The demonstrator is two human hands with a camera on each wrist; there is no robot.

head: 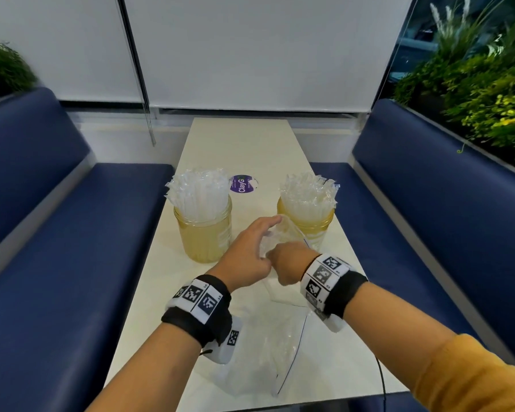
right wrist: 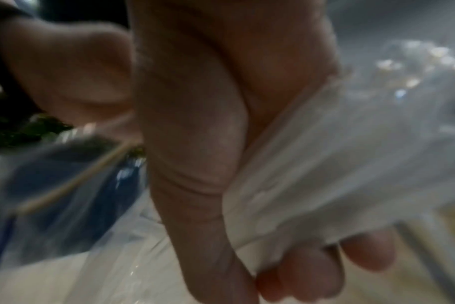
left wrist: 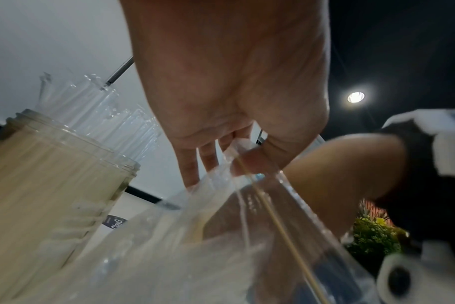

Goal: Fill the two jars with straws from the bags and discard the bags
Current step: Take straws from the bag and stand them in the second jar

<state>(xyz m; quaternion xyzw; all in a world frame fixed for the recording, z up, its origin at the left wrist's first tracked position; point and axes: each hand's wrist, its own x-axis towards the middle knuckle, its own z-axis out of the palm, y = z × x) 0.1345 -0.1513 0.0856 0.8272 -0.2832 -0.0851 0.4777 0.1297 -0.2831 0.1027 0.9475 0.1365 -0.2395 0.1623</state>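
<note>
Two amber glass jars stand on the white table (head: 244,144). The left jar (head: 204,236) and the right jar (head: 306,223) each hold several wrapped clear straws (head: 198,190). In front of the right jar both hands hold up a crumpled clear plastic bag (head: 283,236). My left hand (head: 256,239) pinches the bag between thumb and fingers, as the left wrist view shows (left wrist: 221,164). My right hand (head: 286,263) grips a bunched part of the bag (right wrist: 325,164) in its fist (right wrist: 257,275). A second clear bag (head: 268,361) lies flat on the table under my forearms.
Blue padded benches run along the left (head: 72,233) and right (head: 399,227) of the narrow table. A purple round sticker (head: 242,183) sits between the jars. Green plants (head: 473,93) fill the right background. White blinds hang beyond the far table end.
</note>
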